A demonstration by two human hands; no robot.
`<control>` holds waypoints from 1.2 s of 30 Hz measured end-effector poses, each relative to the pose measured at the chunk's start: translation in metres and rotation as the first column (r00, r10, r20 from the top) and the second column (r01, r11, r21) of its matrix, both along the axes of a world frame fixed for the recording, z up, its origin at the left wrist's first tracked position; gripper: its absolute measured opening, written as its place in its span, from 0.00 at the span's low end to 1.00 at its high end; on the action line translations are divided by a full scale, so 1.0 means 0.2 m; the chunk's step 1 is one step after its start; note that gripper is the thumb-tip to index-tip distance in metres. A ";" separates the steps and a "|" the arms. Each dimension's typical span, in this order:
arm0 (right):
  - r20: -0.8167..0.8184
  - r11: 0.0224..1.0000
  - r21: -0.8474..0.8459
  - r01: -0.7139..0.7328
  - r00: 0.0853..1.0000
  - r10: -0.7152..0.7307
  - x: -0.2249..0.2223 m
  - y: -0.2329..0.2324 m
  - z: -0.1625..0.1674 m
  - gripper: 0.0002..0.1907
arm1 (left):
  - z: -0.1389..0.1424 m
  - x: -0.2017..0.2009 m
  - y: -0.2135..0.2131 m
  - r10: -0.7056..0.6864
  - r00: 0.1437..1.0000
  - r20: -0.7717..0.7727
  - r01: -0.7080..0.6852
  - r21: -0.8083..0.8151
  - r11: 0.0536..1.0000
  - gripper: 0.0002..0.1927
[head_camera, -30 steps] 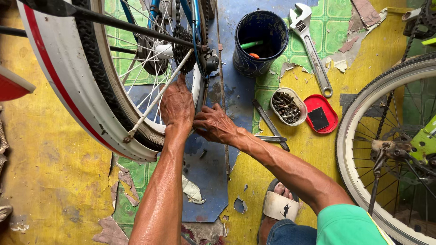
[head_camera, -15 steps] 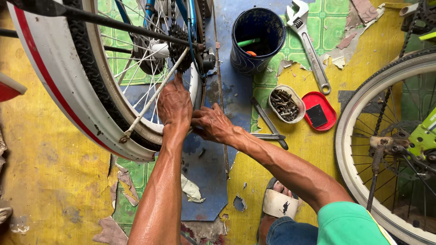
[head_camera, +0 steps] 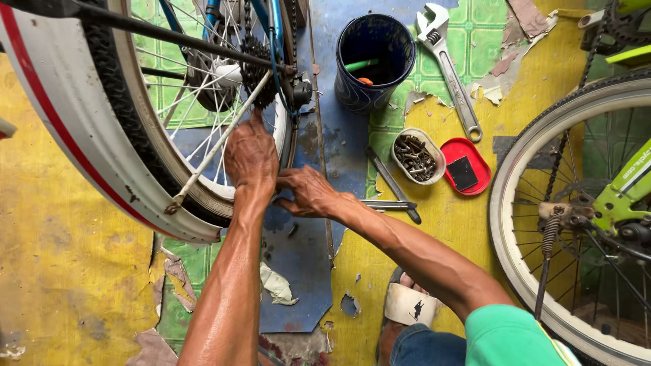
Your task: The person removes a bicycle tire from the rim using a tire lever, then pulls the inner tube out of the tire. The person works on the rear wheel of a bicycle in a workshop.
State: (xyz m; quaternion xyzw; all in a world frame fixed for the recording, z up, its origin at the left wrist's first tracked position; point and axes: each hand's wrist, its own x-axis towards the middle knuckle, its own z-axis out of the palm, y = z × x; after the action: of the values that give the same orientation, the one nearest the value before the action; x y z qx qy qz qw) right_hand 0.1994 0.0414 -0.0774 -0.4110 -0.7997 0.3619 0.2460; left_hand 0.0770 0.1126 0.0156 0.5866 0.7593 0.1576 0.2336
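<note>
Both hands have crept a little higher along the rear wheel [head_camera: 146, 183] since the earlier frames, the view having shifted slightly with them. Now the left hand [head_camera: 251, 157] lies palm-down on the wheel's rim, fingers bent over the tyre edge just below the sprocket cluster [head_camera: 256, 64]; whether they pinch anything underneath cannot be told. Beside it, touching the same stretch of rim, the right hand [head_camera: 308, 193] has its fingers half curled and pointing toward the left hand, thumb spread; its grip is also hidden. Around the wheel runs a white mudguard [head_camera: 74, 146] with a red stripe, held by a thin metal stay [head_camera: 217, 146] that crosses the spokes. Right of the wheel, a dark blue bucket [head_camera: 375, 61] stands upright with a green-handled tool inside. Farther right of the wheel lies an adjustable wrench [head_camera: 451, 71] on the yellow and green floor [head_camera: 61, 271]. Below the bucket, a small oval tin [head_camera: 416, 156] holds bolts and nuts, and a red lid [head_camera: 468, 166] with a black patch sits touching it. A long flat tool [head_camera: 392, 183] lies just beside the right wrist. Well apart from the rear wheel, at the right edge, stands a second wheel [head_camera: 542, 203] on a green bicycle frame.
</note>
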 end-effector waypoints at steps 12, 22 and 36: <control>-0.100 0.987 -0.155 -0.038 0.995 0.022 -0.09 -0.03 0.09 0.16 | 0.06 -0.05 -0.09 -0.006 0.993 -0.120 0.035 0.243 0.969 0.30; 0.308 0.999 0.000 0.044 0.951 -0.042 -0.14 -0.09 0.23 0.13 | 0.01 -0.05 -0.06 -0.065 0.995 -0.072 0.071 0.084 0.994 0.32; 0.179 0.977 0.181 -0.114 0.981 0.081 -0.08 -0.01 0.27 0.19 | 0.05 -0.10 -0.05 -0.060 0.998 -0.005 0.060 0.139 0.988 0.33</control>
State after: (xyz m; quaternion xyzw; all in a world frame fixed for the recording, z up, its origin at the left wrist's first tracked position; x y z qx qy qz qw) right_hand 0.1827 0.0393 -0.0235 -0.3750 -0.8681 0.2589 0.1969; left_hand 0.0570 0.1027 0.0257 0.6240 0.7287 0.2029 0.1961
